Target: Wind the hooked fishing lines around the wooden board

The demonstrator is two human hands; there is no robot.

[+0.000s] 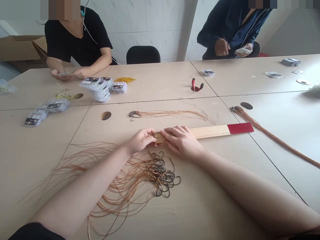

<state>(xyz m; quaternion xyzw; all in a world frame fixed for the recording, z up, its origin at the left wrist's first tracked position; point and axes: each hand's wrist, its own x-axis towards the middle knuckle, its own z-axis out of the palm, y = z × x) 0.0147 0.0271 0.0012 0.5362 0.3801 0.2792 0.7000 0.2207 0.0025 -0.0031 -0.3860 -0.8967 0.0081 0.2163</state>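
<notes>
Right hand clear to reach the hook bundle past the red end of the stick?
Probably yes. The right hand is on the wooden stick and would have to let go first. It would then pass over the stick's red end, and nothing else appears to lie between it and the hook bundle.

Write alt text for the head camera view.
The left hand and right hand hold a flat pale wooden strip tipped red next to a pile of dark metal fishing hooks on brown lines on a beige table.
</notes>
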